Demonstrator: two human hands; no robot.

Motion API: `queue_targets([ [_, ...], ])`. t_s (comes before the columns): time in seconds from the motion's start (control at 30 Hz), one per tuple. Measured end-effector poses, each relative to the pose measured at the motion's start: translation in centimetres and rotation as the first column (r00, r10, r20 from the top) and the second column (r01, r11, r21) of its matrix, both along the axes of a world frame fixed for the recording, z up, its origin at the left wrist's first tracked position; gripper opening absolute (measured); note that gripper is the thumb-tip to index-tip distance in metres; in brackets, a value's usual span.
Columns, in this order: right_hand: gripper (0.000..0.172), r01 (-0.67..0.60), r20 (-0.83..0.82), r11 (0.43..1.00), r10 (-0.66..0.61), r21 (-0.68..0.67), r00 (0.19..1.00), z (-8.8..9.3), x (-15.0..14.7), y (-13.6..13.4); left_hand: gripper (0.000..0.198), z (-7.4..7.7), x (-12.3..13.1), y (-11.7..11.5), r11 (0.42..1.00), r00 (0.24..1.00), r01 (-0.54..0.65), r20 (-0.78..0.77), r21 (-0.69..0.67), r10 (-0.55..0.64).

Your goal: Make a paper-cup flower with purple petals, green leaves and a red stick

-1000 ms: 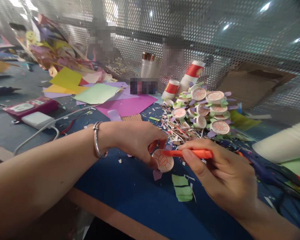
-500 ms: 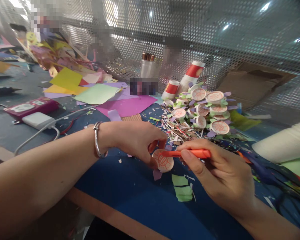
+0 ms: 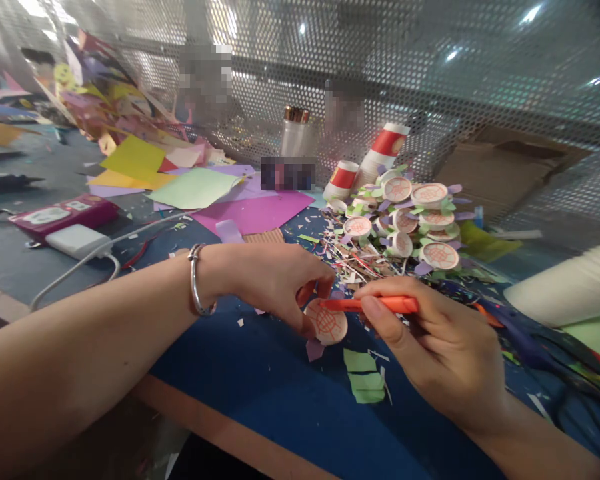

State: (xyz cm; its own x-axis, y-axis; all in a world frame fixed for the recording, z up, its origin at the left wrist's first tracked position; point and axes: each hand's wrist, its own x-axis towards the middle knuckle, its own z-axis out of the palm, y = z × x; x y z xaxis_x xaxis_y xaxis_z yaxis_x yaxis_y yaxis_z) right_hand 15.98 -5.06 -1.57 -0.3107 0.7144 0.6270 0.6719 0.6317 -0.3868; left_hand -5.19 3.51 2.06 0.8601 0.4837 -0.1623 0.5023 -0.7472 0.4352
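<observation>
My left hand [image 3: 275, 280], with a silver bangle [image 3: 196, 280] on its wrist, pinches a small round paper disc [image 3: 326, 323] printed with a red grid pattern, and a purple paper tab sticks out below it. My right hand [image 3: 440, 353] grips an orange stick-shaped tool [image 3: 375, 305] whose tip lies across the disc's top. Both hands hover just above the blue table mat [image 3: 280, 387]. A green folded paper strip [image 3: 364, 377] lies on the mat under them.
Behind the hands sit a heap of finished discs with green and purple tabs [image 3: 415, 217], paper shreds, red-and-white paper cups [image 3: 387, 150] and a jar [image 3: 295, 130]. Coloured paper sheets [image 3: 195, 187], a power strip [image 3: 63, 215] and a white charger lie left. A perforated metal screen stands behind.
The orange tool and my right hand have shifted slightly left over the disc. The left hand has held still.
</observation>
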Motion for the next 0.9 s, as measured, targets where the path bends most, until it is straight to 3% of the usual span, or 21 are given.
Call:
queue_targets([
  [0.9,0.011,-0.041,0.008,0.998,0.041,-0.04,0.999,-0.07,-0.04,-0.21,0.034,0.17,0.16,-0.07,1.0,1.0,-0.006,-0.024,0.015,0.006],
])
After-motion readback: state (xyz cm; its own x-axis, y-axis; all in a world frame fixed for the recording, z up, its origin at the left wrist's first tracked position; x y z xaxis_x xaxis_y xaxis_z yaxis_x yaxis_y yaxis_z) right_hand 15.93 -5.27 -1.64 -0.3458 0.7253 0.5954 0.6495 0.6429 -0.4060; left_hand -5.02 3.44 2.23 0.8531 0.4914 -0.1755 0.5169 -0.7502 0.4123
